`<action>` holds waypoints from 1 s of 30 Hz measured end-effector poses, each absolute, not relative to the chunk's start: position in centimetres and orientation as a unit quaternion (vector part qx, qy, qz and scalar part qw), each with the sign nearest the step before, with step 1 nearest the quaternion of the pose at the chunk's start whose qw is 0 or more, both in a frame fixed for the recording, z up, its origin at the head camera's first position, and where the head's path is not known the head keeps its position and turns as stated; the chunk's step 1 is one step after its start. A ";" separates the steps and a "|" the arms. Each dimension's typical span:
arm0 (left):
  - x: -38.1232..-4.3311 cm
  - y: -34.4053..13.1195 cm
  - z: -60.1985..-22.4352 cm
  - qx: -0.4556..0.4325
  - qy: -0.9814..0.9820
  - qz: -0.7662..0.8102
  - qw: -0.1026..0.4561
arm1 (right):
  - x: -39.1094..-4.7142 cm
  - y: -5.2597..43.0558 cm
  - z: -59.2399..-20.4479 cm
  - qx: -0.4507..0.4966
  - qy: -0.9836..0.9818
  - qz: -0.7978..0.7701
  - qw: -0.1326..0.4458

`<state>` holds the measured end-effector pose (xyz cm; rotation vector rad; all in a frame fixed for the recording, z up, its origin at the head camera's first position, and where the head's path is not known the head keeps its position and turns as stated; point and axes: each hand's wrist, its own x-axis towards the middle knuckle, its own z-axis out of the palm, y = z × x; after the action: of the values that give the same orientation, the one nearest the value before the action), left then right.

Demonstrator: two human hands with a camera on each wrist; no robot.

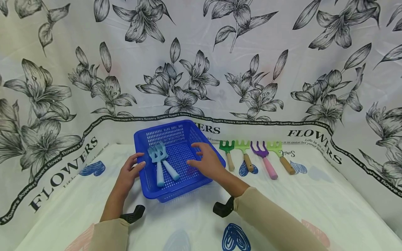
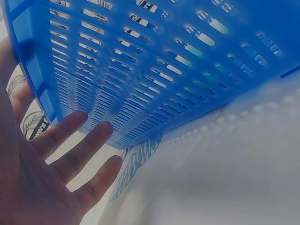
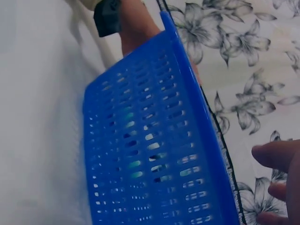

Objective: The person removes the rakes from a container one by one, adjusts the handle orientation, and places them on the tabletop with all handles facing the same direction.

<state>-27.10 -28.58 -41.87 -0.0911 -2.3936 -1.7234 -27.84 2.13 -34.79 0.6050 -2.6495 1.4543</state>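
Observation:
A blue perforated plastic basket [image 1: 176, 192] stands slightly tilted on the white cloth. Inside it, two light blue hand forks [image 1: 159, 174] lie side by side at the left. My left hand [image 1: 125, 176] holds the basket's left rim, thumb over the edge; in the left wrist view its other fingers [image 2: 82, 157] spread outside the slotted wall. Over the right part of the basket hovers my right hand [image 1: 208, 162], fingers apart with nothing between them. In the right wrist view the right hand [image 3: 281, 173] is apart from the basket's rim.
Right of the basket lie a dark green hand fork [image 1: 230, 160], a light green one [image 1: 247, 162], a purple one with a pink handle [image 1: 269, 167] and another light green one [image 1: 286, 164]. A flower-printed curtain [image 1: 201, 94] hangs behind.

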 end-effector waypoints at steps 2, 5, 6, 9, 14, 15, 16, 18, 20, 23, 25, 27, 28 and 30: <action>-27.1 -28.6 -41.9 -0.029 -0.807 -0.583 0.094 | -28.3 1.6 -34.8 0.198 -0.858 0.474 0.021; -27.1 -28.6 -41.8 -0.028 -0.806 -0.584 0.092 | -29.0 0.8 -35.0 0.209 -0.856 0.472 0.013; -27.1 -28.6 -41.8 -0.028 -0.806 -0.585 0.090 | -29.2 0.6 -35.0 0.216 -0.856 0.469 0.011; -26.9 -28.6 -41.6 -0.026 -0.805 -0.586 0.083 | -29.6 -0.1 -35.3 0.245 -0.865 0.438 0.002; -26.8 -28.6 -41.4 -0.024 -0.800 -0.596 0.065 | -29.6 -0.9 -35.2 0.288 -0.882 0.373 -0.008; -26.8 -28.6 -41.3 -0.025 -0.798 -0.598 0.062 | -29.6 -1.0 -35.1 0.294 -0.881 0.370 -0.013; -26.9 -28.6 -41.3 -0.025 -0.797 -0.600 0.061 | -29.6 -1.1 -35.0 0.299 -0.880 0.368 -0.017; -26.9 -28.7 -41.3 -0.024 -0.796 -0.601 0.061 | -29.6 -1.3 -34.9 0.306 -0.877 0.369 -0.030; -26.8 -28.8 -41.3 -0.024 -0.795 -0.603 0.061 | -29.8 -1.5 -34.8 0.312 -0.873 0.371 -0.048; -26.8 -28.9 -41.3 -0.022 -0.796 -0.602 0.061 | -30.3 -1.8 -34.9 0.321 -0.864 0.380 -0.075; -26.7 -28.9 -41.3 -0.022 -0.795 -0.603 0.062 | -30.6 -2.0 -35.0 0.324 -0.856 0.393 -0.093; -26.6 -28.8 -41.3 -0.022 -0.794 -0.604 0.061 | -30.9 -2.2 -35.2 0.322 -0.848 0.406 -0.112; -26.6 -28.8 -41.3 -0.023 -0.795 -0.604 0.061 | -31.0 -2.2 -35.2 0.320 -0.847 0.408 -0.120; -26.6 -28.6 -41.3 -0.026 -0.793 -0.605 0.059 | -31.2 -2.4 -35.5 0.316 -0.846 0.406 -0.139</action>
<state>-26.61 -28.63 -41.26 -0.0792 -2.4030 -1.8328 -31.22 -2.39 -35.48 1.0904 -2.9231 1.4012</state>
